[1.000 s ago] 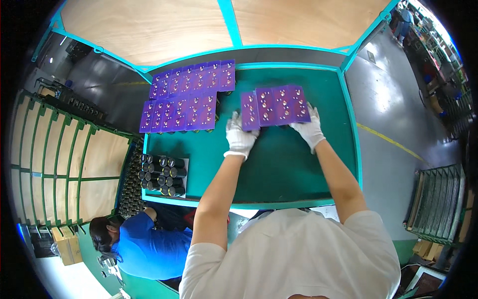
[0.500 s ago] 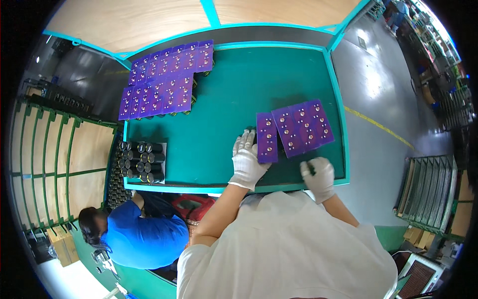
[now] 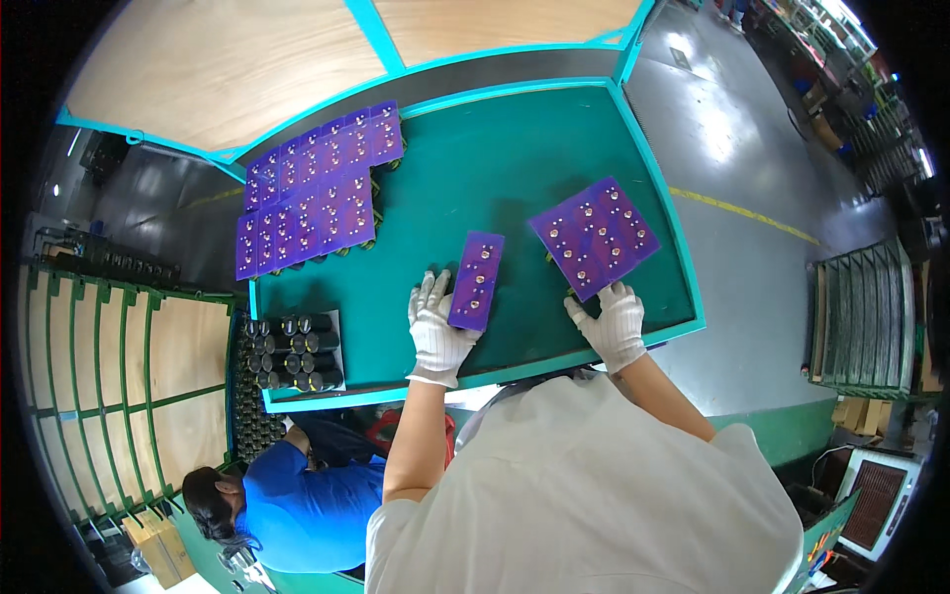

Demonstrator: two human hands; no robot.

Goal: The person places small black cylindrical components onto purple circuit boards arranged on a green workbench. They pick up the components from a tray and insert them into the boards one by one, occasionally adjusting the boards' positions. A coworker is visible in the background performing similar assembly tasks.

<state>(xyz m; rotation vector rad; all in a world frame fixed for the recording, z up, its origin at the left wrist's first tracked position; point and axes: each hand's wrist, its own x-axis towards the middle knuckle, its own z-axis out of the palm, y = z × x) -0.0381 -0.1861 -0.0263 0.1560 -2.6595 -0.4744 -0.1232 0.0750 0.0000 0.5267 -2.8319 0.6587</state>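
My left hand (image 3: 437, 332), in a white knit glove, lies along the left side of a narrow purple circuit board (image 3: 477, 281). Its fingers reach up beside the edge, and its thumb is hidden at the board's near end; the board is in its hold. Farther right, a squarish group of purple circuit boards (image 3: 597, 238) lies tilted, with metal contacts on top. At its near corner, my gloved right hand (image 3: 612, 325) touches the edge, thumb and fingers apart. Green-yellow parts show slightly beneath the group.
Rows of purple boards (image 3: 315, 178) cover the bench's far left. Black cylinders (image 3: 297, 353) stand at the near left corner. A raised teal rim (image 3: 661, 203) borders the green bench. A person in blue (image 3: 312, 505) sits close by on the left. A slatted rack (image 3: 74, 366) stands beyond.
My left hand has moved left with the narrow board, widening its gap from the group. My right hand has come up to the group's near corner. The whole view has turned slightly.
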